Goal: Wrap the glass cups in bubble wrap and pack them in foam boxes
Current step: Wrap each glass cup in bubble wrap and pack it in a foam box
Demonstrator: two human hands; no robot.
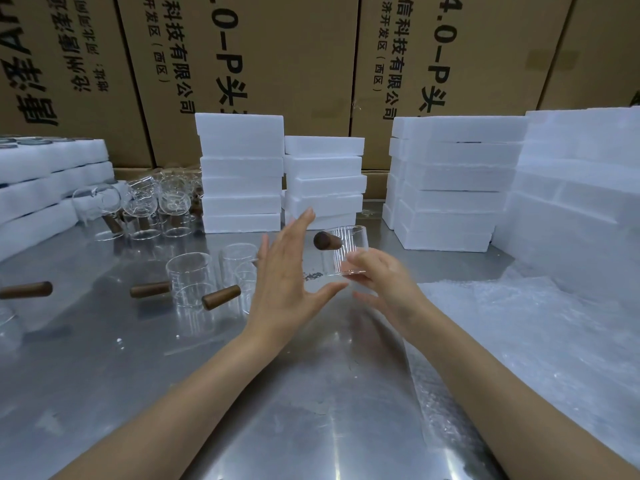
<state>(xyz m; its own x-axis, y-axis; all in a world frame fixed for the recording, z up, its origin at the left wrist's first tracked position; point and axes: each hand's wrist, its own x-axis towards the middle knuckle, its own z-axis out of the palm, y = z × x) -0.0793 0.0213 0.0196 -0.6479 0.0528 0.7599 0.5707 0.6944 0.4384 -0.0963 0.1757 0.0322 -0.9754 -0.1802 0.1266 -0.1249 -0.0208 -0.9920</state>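
Two hands | right hand (384, 285) holds one glass cup (348, 249)

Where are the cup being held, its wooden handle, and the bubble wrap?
held glass cup (353, 251), head view, on its ribbed glass wall.
wooden handle (325, 241), head view, on its rounded dark end.
bubble wrap (519, 323), head view, on the sheet's middle.

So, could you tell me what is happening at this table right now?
A person is packing glass cups. The right hand holds one glass cup by its base above the steel table, its wooden handle pointing toward the camera, while the left hand is open beside it. It is not yet wrapped; bubble wrap lies to the right, foam boxes stacked behind.
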